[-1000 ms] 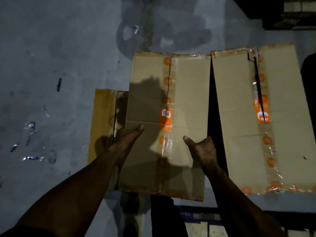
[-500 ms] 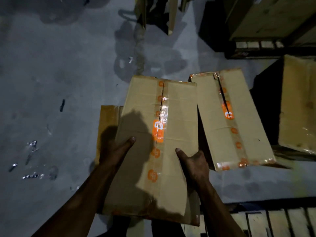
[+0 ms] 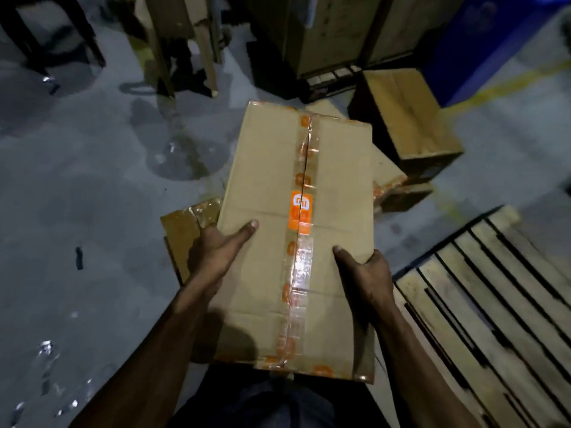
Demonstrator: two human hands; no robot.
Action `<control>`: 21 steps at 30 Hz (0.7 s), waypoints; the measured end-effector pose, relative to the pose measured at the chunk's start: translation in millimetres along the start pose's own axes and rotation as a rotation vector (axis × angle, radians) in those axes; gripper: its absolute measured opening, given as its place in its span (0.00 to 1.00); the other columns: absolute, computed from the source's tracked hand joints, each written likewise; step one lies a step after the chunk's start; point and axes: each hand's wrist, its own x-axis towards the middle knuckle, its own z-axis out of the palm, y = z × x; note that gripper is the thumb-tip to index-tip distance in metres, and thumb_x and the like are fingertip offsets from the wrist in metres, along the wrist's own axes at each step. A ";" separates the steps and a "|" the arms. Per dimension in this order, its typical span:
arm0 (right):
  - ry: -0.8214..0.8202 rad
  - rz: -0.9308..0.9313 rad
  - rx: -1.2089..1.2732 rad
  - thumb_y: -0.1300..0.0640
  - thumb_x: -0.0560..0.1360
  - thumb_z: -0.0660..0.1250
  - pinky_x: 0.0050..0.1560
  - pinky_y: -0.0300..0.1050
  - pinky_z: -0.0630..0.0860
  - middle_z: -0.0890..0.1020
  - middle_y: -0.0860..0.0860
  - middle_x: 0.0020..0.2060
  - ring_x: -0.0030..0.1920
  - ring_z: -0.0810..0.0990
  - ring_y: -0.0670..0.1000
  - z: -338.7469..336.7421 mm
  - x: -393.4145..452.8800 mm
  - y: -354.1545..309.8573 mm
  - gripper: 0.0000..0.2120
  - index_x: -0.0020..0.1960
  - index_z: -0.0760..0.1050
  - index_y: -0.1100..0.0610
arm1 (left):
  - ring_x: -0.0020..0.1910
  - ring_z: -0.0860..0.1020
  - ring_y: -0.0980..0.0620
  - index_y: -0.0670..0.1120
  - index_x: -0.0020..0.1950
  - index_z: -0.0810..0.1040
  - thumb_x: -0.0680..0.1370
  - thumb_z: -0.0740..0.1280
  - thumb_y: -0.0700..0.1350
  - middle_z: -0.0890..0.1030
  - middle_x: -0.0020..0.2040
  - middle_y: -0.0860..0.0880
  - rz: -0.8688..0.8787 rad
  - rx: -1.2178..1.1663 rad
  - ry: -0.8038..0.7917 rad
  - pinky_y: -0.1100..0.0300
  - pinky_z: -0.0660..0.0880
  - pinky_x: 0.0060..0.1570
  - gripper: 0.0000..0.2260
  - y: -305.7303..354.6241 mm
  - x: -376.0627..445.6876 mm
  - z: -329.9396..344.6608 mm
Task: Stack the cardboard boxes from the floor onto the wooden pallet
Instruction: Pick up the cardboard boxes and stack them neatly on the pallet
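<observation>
Both hands' fingers hidden under tan taped cardboard box (image 3: 265,211); left hand (image 3: 216,251), right hand (image 3: 367,273) gripped it. Box since raised; slatted wooden pallet (image 3: 494,288) entered at 4 o'clock.

I see a dim grey concrete floor (image 3: 77,186) with wet patches, and a blue wall (image 3: 482,41) far right.

Warehouse floor, grey concrete (image 3: 77,186), wooden pallet (image 3: 482,291), taped cardboard boxes (image 3: 408,118), stacked crates (image 3: 327,32)
</observation>
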 end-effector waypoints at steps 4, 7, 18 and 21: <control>0.136 0.049 0.088 0.28 0.59 0.72 0.57 0.55 0.79 0.84 0.47 0.51 0.52 0.82 0.53 -40.3 -58.0 25.7 0.37 0.60 0.77 0.49 | 0.47 0.84 0.45 0.53 0.53 0.84 0.55 0.66 0.82 0.86 0.46 0.53 0.129 0.026 -0.074 0.48 0.81 0.52 0.41 4.7 -43.7 4.1; 0.221 0.089 0.120 0.28 0.60 0.72 0.58 0.56 0.79 0.83 0.48 0.52 0.53 0.81 0.54 -70.3 -91.6 46.1 0.36 0.60 0.76 0.49 | 0.46 0.84 0.44 0.53 0.54 0.83 0.53 0.66 0.83 0.86 0.46 0.53 0.187 0.055 -0.145 0.48 0.82 0.51 0.43 8.0 -76.0 14.3; 0.479 0.224 0.255 0.26 0.58 0.71 0.54 0.57 0.80 0.82 0.47 0.51 0.51 0.81 0.54 -182.4 -190.3 163.7 0.34 0.56 0.73 0.46 | 0.49 0.82 0.40 0.47 0.54 0.82 0.62 0.66 0.78 0.84 0.49 0.46 0.414 0.261 -0.338 0.47 0.80 0.51 0.38 3.7 -216.4 100.7; 0.531 0.252 0.280 0.26 0.59 0.71 0.55 0.57 0.79 0.82 0.48 0.51 0.52 0.81 0.54 -220.9 -216.2 209.3 0.34 0.56 0.72 0.46 | 0.48 0.81 0.40 0.48 0.54 0.82 0.62 0.66 0.78 0.84 0.49 0.46 0.431 0.280 -0.385 0.49 0.80 0.50 0.38 -8.1 -264.9 140.1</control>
